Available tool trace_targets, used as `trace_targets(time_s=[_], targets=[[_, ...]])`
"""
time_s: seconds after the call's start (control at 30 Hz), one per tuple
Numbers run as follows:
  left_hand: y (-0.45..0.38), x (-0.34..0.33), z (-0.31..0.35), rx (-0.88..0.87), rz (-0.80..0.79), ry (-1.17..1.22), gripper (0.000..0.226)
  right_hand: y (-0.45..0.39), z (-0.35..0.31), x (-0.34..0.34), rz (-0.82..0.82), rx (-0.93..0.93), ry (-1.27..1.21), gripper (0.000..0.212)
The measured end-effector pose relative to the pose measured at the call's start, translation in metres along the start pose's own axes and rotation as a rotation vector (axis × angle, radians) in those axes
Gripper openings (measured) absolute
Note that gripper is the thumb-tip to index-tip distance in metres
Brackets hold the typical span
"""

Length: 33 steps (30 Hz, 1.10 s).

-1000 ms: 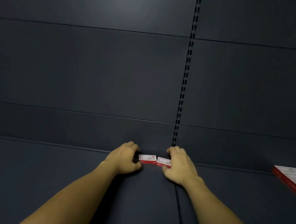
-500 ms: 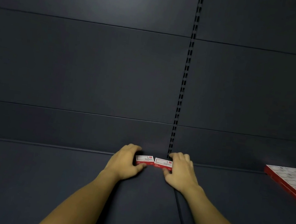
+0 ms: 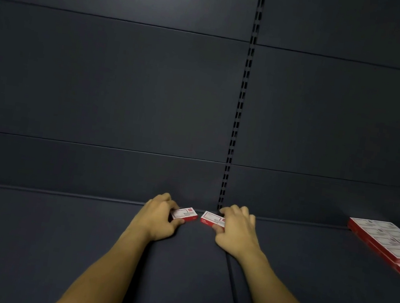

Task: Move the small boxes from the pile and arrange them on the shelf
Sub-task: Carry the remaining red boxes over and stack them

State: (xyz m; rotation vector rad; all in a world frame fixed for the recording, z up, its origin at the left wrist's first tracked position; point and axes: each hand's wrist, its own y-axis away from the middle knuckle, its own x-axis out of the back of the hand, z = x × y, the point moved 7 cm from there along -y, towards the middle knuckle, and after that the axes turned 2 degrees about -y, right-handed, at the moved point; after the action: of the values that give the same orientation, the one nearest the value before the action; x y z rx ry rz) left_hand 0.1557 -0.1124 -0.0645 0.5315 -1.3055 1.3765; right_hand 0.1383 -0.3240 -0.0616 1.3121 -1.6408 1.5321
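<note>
At the back of the dark flat shelf, the left hand pinches one small red-and-white cardboard box; the right hand pinches a second such box, a narrow gap between them. Far right lies a row of like boxes.

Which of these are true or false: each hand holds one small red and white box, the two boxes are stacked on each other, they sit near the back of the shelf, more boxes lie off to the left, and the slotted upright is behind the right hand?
1. Each hand holds one small box. True: the left hand grips the left box and the right hand grips the right box.
2. The two boxes are stacked. False: they lie side by side with a gap between them.
3. They sit near the back of the shelf. True.
4. More boxes lie to the left. False: the row of boxes is at the right.
5. The slotted upright rises behind the right hand. True.
</note>
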Motion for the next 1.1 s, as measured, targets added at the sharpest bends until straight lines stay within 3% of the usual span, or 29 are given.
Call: trace_targets(time_s=[0.37,0.67,0.87,1.1], targets=[[-0.001,-0.002,-0.002,-0.003,-0.025,0.104,0.041,-0.005,0.007,-0.007,-0.024,-0.036,-0.162,0.033],[0.007,0.011,0.006,-0.053,0.063,0.168,0.03,0.002,0.001,0.004,0.049,-0.01,-0.163,0.035],[0.009,0.017,0.013,-0.127,0.192,0.161,0.038,0.022,0.004,0.024,0.156,-0.089,-0.14,0.035],[0.011,0.021,0.021,-0.14,0.216,0.148,0.031,0.051,0.01,0.041,0.186,-0.19,-0.068,0.04]])
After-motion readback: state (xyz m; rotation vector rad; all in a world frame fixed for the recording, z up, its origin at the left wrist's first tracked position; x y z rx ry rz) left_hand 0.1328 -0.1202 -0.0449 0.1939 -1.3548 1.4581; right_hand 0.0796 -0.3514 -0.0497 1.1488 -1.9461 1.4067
